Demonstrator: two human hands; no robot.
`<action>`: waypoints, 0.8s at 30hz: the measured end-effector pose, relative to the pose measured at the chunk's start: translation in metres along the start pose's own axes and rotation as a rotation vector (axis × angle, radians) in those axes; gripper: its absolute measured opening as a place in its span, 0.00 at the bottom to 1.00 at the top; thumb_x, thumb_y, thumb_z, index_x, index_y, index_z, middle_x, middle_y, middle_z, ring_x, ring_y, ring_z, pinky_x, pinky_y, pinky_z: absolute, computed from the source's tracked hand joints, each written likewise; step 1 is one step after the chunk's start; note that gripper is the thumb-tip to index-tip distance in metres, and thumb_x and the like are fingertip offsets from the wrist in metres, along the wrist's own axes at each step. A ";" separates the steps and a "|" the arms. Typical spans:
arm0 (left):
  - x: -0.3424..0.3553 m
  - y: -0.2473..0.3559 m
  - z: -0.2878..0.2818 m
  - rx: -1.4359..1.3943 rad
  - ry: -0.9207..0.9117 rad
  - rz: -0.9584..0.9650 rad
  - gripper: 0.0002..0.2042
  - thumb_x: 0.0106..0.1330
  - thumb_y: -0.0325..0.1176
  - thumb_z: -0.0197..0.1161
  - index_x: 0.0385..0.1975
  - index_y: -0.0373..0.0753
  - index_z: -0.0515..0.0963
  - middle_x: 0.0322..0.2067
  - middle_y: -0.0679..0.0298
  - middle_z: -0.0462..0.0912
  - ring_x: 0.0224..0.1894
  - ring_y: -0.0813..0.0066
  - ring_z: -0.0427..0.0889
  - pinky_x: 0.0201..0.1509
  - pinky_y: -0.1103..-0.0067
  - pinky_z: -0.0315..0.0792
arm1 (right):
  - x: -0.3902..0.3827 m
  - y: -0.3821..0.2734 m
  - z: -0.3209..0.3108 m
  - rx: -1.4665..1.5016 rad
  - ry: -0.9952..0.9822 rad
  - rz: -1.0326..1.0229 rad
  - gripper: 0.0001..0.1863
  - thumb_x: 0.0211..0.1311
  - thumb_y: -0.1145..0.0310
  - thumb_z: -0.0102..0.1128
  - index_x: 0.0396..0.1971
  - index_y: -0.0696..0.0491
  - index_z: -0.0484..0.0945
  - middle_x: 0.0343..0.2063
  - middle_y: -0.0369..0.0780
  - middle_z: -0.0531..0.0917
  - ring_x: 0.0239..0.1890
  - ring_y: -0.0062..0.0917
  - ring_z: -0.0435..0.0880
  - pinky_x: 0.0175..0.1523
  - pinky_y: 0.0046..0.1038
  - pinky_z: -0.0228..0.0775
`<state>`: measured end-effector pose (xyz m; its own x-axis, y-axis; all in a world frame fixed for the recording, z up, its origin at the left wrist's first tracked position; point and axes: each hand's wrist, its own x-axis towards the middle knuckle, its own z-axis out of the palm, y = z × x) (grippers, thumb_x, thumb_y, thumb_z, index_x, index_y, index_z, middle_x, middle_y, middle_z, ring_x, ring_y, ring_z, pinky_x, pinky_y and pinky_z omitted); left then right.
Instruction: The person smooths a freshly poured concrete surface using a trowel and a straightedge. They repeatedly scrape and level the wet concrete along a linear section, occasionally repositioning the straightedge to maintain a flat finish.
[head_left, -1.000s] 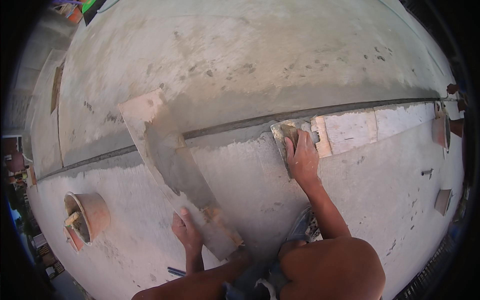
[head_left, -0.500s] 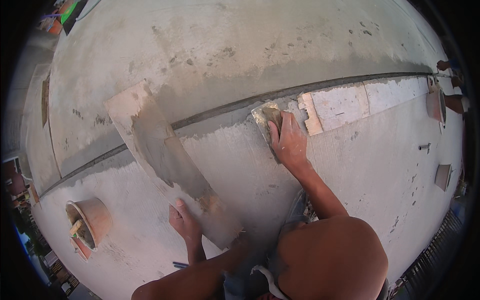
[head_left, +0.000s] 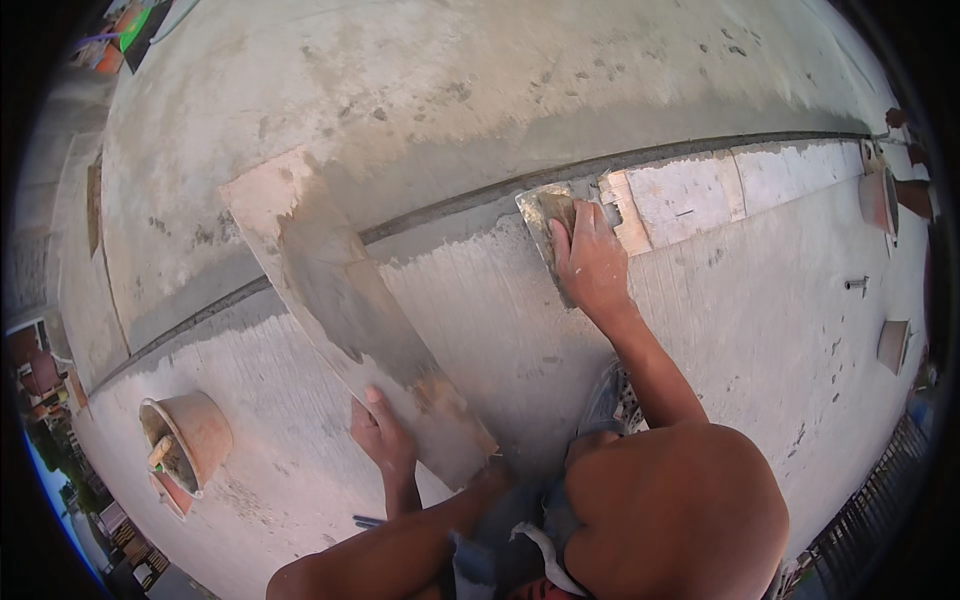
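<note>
My left hand (head_left: 383, 437) grips the lower left edge of a long pale board (head_left: 330, 290) smeared with grey mortar, which lies diagonally across the view and over the dark groove (head_left: 490, 195). My right hand (head_left: 594, 260) is wrapped round a mortar-caked trowel (head_left: 543, 225), held on the grey strip of mortar just below the groove. Right of the trowel, a line of pale flat boards (head_left: 685, 200) runs along the groove, the nearest with a splintered end. My bare legs and blue clothing fill the lower middle.
A bucket (head_left: 205, 445) with a tool inside stands lower left on the concrete surface (head_left: 480, 80). At far right are another bucket (head_left: 873, 205), a co-worker's limbs (head_left: 912, 198), a small metal piece (head_left: 856, 284) and a smaller container (head_left: 893, 345). Clutter lies beyond the slab's left edge.
The slab, boards and both hands appear higher in the picture as the view shifts. My right hand and trowel have moved slightly against the pale boards; both grips look the same.
</note>
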<state>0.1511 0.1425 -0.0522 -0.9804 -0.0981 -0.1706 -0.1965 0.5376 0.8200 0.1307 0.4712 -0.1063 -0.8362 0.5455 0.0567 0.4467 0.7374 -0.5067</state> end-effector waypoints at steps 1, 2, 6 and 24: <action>-0.001 0.001 0.001 -0.012 -0.008 -0.003 0.24 0.83 0.45 0.47 0.57 0.26 0.76 0.45 0.51 0.85 0.46 0.66 0.82 0.52 0.72 0.74 | 0.005 0.006 -0.001 -0.035 0.000 0.035 0.19 0.73 0.61 0.59 0.51 0.62 0.72 0.46 0.53 0.82 0.43 0.53 0.85 0.45 0.46 0.80; -0.002 0.000 0.001 -0.004 -0.007 -0.009 0.24 0.83 0.44 0.47 0.57 0.26 0.76 0.45 0.51 0.85 0.46 0.66 0.82 0.52 0.73 0.74 | 0.011 0.015 0.000 -0.070 0.000 0.069 0.19 0.73 0.61 0.59 0.51 0.61 0.72 0.46 0.52 0.82 0.43 0.53 0.85 0.45 0.46 0.80; -0.002 0.000 0.005 -0.042 -0.012 0.025 0.23 0.83 0.44 0.47 0.57 0.27 0.77 0.44 0.52 0.86 0.44 0.67 0.82 0.51 0.73 0.74 | 0.003 0.018 0.017 -0.086 -0.034 -0.011 0.18 0.73 0.61 0.59 0.51 0.61 0.72 0.45 0.52 0.81 0.42 0.52 0.84 0.44 0.45 0.80; -0.007 0.001 0.012 -0.142 -0.033 -0.047 0.23 0.82 0.44 0.50 0.57 0.27 0.76 0.42 0.57 0.85 0.43 0.74 0.81 0.49 0.76 0.74 | -0.017 -0.021 0.028 0.237 -0.191 -0.118 0.20 0.73 0.61 0.60 0.53 0.61 0.72 0.43 0.54 0.81 0.42 0.51 0.83 0.45 0.44 0.78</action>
<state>0.1585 0.1536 -0.0571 -0.9697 -0.0920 -0.2263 -0.2440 0.4091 0.8792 0.1267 0.4357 -0.1206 -0.9323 0.3610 -0.0242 0.2756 0.6652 -0.6940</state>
